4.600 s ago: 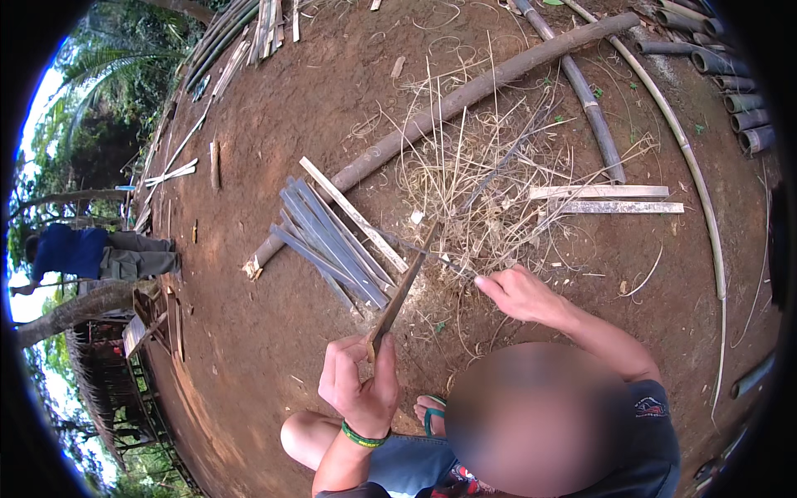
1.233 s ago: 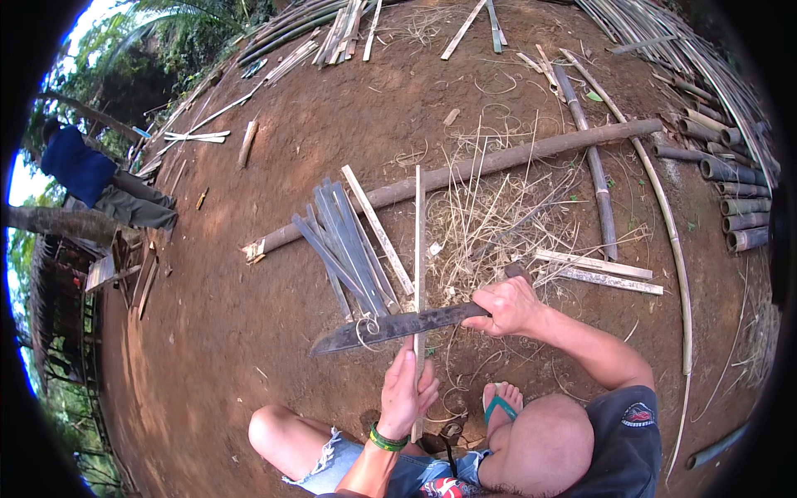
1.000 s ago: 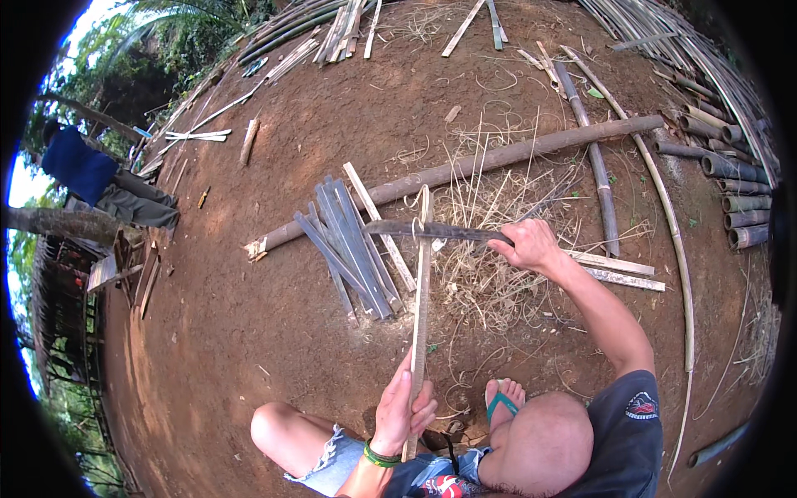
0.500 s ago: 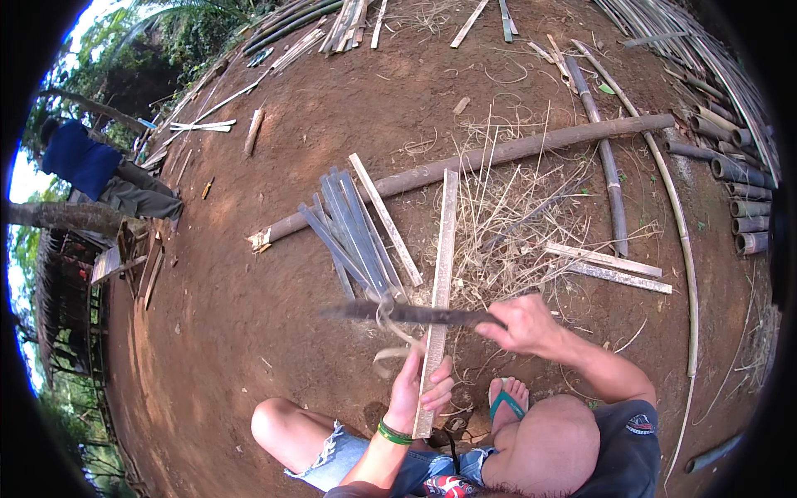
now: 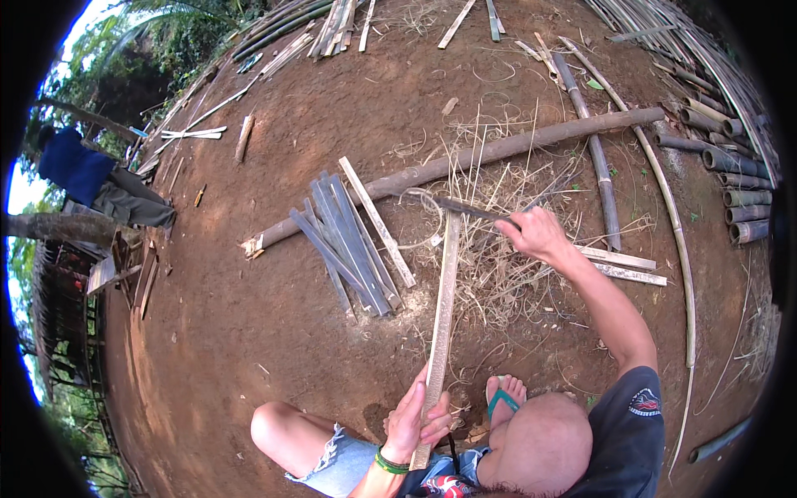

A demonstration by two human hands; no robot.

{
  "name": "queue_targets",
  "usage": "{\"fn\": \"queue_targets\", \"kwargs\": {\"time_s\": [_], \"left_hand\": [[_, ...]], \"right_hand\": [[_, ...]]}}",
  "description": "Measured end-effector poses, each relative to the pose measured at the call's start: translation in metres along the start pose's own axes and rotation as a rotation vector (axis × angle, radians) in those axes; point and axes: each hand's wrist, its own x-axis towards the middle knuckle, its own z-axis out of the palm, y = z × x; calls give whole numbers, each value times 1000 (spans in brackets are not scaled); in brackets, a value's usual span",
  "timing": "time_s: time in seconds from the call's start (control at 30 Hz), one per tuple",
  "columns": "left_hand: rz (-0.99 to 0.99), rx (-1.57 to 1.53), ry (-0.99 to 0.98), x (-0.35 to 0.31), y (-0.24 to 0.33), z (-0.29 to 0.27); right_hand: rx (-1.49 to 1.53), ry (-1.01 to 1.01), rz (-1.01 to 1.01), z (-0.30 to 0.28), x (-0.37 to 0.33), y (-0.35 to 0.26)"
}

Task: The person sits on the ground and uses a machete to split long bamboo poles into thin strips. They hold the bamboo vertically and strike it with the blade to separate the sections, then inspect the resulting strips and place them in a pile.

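Two bare hands work over brown earth, seen from above by the person squatting there. The left hand (image 5: 413, 422), a green band at its wrist, has its fingers curled around the near end of a pale bamboo slat (image 5: 444, 307), just in front of the lap. The slat points away from the person, between a stack of dark slats on the left and a heap of shavings on the right. The right hand (image 5: 535, 234) is clenched around the handle of a dark machete (image 5: 476, 210), arm stretched forward. Its blade points left and crosses the slat toward the far end, where a thin curled shaving (image 5: 439, 222) loops beside it.

The dark slats (image 5: 347, 249) lie fanned at an angle, with one pale strip (image 5: 376, 220) on their right. The tangled heap of shavings (image 5: 510, 274) spreads below and beyond the right hand. Behind it, a long brown pole (image 5: 515, 149) slants across the ground, over a darker bamboo pole (image 5: 599, 187). Cut bamboo tubes (image 5: 743, 199) are stacked at far right. One of the person's feet wears a teal flip-flop (image 5: 501, 400). At far left stands another person (image 5: 79, 170) in a blue top.
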Motion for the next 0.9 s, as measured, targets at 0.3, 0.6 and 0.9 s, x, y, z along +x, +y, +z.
{"fn": "queue_targets", "kwargs": {"time_s": [0.3,0.6,0.9], "left_hand": [[114,-212,-120,17,10,-28],[-80,-383,-170,38,6,-24],[-23,1,-138,-11,-6,-9]], "right_hand": [[347,17,204,-11,-46,-26],[253,-1,-340,3,-102,-103],[107,139,168,-23,8,30]]}}
